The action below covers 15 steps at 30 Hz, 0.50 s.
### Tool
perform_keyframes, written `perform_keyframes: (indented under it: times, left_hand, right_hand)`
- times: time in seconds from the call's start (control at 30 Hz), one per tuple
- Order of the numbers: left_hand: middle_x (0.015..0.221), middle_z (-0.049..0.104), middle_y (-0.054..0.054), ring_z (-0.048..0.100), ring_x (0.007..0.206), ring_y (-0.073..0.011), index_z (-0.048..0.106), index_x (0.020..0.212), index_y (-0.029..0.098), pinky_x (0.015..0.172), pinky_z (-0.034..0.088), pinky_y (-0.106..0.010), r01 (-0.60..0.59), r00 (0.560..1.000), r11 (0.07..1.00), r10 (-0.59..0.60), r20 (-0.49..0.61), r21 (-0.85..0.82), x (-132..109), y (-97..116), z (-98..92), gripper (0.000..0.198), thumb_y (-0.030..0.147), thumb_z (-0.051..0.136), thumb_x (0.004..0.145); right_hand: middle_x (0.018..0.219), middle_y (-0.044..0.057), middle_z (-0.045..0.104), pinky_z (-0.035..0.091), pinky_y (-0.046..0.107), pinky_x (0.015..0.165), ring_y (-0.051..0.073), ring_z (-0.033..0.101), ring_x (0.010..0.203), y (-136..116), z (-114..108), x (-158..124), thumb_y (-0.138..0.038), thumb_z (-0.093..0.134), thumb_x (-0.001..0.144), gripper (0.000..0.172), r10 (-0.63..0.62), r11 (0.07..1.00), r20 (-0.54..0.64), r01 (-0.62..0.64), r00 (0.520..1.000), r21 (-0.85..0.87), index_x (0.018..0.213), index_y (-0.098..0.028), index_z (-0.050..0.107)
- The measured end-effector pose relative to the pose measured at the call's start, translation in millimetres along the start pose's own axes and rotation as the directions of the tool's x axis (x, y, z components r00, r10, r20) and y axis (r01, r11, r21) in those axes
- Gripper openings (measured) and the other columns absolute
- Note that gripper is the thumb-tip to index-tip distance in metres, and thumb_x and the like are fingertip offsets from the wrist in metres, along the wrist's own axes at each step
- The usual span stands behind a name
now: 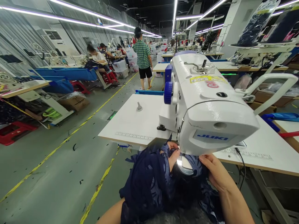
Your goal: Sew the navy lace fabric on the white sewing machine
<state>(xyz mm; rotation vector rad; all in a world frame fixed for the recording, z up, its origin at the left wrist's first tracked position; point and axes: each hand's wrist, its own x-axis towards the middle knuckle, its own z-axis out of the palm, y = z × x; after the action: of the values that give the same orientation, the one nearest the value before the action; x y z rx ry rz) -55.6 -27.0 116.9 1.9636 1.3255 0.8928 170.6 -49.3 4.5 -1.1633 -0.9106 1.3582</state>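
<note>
A white JUKI sewing machine (205,102) stands on a white table (133,124) right in front of me. Dark navy lace fabric (149,183) drapes from under the machine head down over my lap. My left hand (173,153) pinches the fabric just left of the needle area, its forearm partly buried under the cloth. My right hand (216,171) lies on the fabric to the right of the needle area, fingers pressing it flat. The needle itself is hidden by the machine head.
A grey aisle with yellow floor lines (70,133) runs on my left. A person in a green checked shirt (143,57) stands in it. Other workers sit at tables (98,59) far left. More sewing stations (257,53) stand to the right.
</note>
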Motion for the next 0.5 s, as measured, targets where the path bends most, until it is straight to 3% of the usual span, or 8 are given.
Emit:
perform_keyframes:
  times: [0.17,0.27,0.37,0.5]
  left_hand:
    - [0.100,0.076,-0.001,0.068,0.096,-0.0242,0.071,0.105,0.029,0.102,0.048,-0.041,-0.033,0.999,0.998,0.034,-0.033,0.054,-1,-12,14.1,0.031,0.049,0.052,0.090]
    - [0.099,0.076,-0.003,0.068,0.096,-0.0257,0.071,0.104,0.029,0.104,0.046,-0.043,-0.001,0.991,0.992,0.018,-0.132,0.125,-3,-26,34.0,0.032,0.050,0.053,0.090]
    - [0.097,0.075,-0.003,0.068,0.094,-0.0264,0.071,0.105,0.028,0.105,0.044,-0.045,0.038,0.983,0.986,-0.008,-0.185,0.159,-5,-38,46.3,0.033,0.051,0.053,0.089]
    - [0.098,0.075,-0.003,0.066,0.096,-0.0271,0.070,0.108,0.030,0.105,0.043,-0.045,0.017,0.998,0.995,-0.010,-0.069,0.103,-3,-43,43.7,0.035,0.053,0.053,0.088]
  right_hand:
    - [0.107,0.001,0.071,0.045,0.039,0.097,0.025,0.062,0.107,2,-4,0,-0.038,0.072,0.081,0.015,-0.107,0.993,-0.074,0.111,0.992,0.049,0.086,-0.028,0.062]
    - [0.107,0.001,0.072,0.044,0.038,0.099,0.024,0.062,0.108,5,-4,0,-0.037,0.072,0.081,0.014,-0.109,0.992,-0.083,0.113,0.991,0.051,0.084,-0.027,0.062]
    - [0.110,0.003,0.072,0.042,0.040,0.103,0.026,0.060,0.115,3,-2,0,-0.038,0.071,0.082,0.018,-0.109,0.992,-0.081,0.113,0.991,0.049,0.096,-0.029,0.066]
    - [0.117,0.005,0.071,0.038,0.043,0.108,0.027,0.058,0.120,-2,0,1,-0.039,0.071,0.082,0.038,-0.124,0.991,-0.078,0.127,0.989,0.041,0.119,-0.031,0.063]
